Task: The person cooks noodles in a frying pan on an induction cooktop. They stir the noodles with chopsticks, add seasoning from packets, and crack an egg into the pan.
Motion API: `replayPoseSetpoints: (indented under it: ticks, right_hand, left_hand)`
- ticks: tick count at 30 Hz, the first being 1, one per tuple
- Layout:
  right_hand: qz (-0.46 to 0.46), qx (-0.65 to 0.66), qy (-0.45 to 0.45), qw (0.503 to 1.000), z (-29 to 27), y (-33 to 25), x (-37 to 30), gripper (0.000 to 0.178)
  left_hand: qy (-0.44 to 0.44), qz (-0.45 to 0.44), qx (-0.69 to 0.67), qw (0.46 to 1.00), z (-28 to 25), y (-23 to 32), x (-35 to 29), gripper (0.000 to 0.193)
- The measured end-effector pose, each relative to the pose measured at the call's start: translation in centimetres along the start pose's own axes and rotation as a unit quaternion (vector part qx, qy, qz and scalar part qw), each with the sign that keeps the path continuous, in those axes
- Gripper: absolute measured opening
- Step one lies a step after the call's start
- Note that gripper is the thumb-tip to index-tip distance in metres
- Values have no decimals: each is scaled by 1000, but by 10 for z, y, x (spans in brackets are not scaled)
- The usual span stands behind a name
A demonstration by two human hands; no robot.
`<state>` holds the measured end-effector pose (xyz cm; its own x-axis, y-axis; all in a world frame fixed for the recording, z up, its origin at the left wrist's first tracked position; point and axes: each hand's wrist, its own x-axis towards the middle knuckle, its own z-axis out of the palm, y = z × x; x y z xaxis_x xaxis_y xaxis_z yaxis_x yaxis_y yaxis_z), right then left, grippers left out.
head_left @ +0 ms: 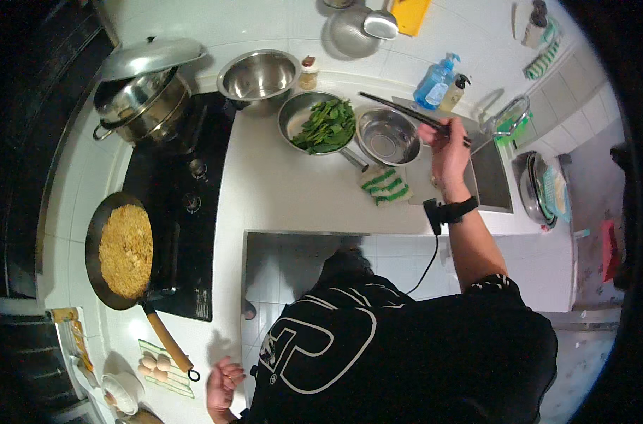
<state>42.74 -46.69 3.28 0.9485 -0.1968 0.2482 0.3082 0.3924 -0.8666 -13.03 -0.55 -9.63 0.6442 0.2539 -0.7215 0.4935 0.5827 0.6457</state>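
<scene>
My right hand [449, 155], raised beside the sink, is closed round a pair of dark chopsticks [396, 107] that point up and left. Under the chopsticks is an empty-looking steel bowl [387, 138]. To its left, a steel pan [291, 121] with a handle holds green leafy vegetables [328, 126]. A green-and-white striped cloth [386, 186] lies just in front of them. My left hand [226, 378] is low by the counter's edge, fingers curled in with nothing seen in them. It is nearest the wooden handle [168, 341] of a wok [95, 244] full of yellow fried rice [126, 251].
The wok sits on the black cooktop [194, 268]. Behind it stands a lidded steel pot [148, 113]. Several eggs [155, 366] rest on a striped cloth near the wok handle. A large steel bowl [259, 76], soap bottles [434, 83] and a faucet [509, 116] line the back.
</scene>
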Motion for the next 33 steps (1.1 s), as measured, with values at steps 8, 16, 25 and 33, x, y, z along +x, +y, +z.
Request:
replayPoseSetpoints:
  ticks: [8,16,25,33]
  right_hand:
    - [-42,-88,253,962,-179,-45,87,42]
    - [-54,51,386,919,-433,-87,198,27]
    - [252,-219,198,922,-582,-64,323,32]
    - [350,-285,123,884,-628,-56,340,42]
  left_hand:
    - [-92,10,227,970,199,47,59,43]
    - [-282,56,207,935,550,73,176,68]
    - [-31,-36,-22,999,680,30,311,43]
    - [-39,149,201,967,750,25,274,28]
